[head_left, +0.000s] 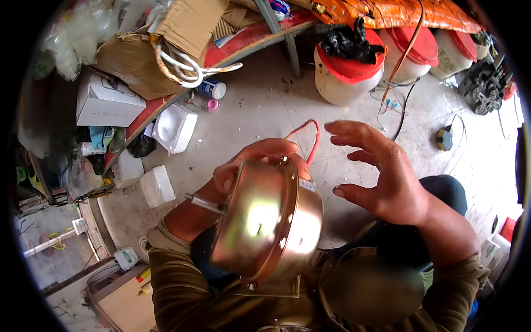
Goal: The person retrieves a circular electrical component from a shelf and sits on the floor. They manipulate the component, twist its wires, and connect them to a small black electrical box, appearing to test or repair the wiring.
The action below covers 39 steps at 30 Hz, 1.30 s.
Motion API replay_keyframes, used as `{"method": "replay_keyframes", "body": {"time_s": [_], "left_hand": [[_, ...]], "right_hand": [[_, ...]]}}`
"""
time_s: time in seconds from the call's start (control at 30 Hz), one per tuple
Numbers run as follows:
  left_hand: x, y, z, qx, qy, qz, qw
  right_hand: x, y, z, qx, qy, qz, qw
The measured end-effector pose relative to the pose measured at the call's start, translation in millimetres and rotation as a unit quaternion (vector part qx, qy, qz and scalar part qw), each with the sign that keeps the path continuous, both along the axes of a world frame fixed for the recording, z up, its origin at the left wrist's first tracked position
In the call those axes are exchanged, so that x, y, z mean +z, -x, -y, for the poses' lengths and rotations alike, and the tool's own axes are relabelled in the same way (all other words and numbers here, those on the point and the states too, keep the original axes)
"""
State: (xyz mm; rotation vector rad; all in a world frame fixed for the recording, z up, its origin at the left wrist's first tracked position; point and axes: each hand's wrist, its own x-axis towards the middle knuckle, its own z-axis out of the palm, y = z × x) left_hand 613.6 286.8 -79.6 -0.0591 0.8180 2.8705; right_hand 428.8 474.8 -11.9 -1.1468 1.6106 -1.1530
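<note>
Both hands work close above the lap: the left hand (251,160) is wrapped around the rim of a brass-coloured motor housing (268,221), shaft (204,203) pointing left, while the right hand (387,177) hovers empty, fingers spread, just beside it. A firm left grip seems wise, keeping the red wire (310,135) behind untangled above the concrete floor (260,105).

The left hand (260,157) holds a round brass-coloured motor housing (268,221) by its far rim, its steel shaft (206,203) pointing left. A red wire (310,135) loops behind it. The right hand (381,171) hovers open just beside, fingers spread, above the concrete floor (260,105).
</note>
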Motion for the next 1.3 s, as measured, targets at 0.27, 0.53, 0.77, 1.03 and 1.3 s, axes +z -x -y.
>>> {"method": "replay_keyframes", "body": {"time_s": [0.27, 0.53, 0.77, 1.03, 1.3], "left_hand": [[4, 10, -5, 0.069, 0.04, 0.126, 0.989], [-12, 23, -4, 0.038, 0.185, 0.164, 0.968], [36, 6, 10, 0.038, 0.289, 0.083, 0.953], [37, 14, 6, 0.031, 0.282, 0.098, 0.954], [22, 20, 4, 0.043, 0.484, 0.069, 0.871]], "right_hand": [[1, -3, -1, 0.043, -0.164, 0.498, 0.851], [-37, -12, 8, -0.068, -0.18, 0.447, 0.874], [-5, -17, 16, -0.051, -0.092, 0.418, 0.902], [-24, -9, 13, -0.056, -0.072, 0.447, 0.89], [-37, -20, 15, -0.079, -0.092, 0.478, 0.87]]}}
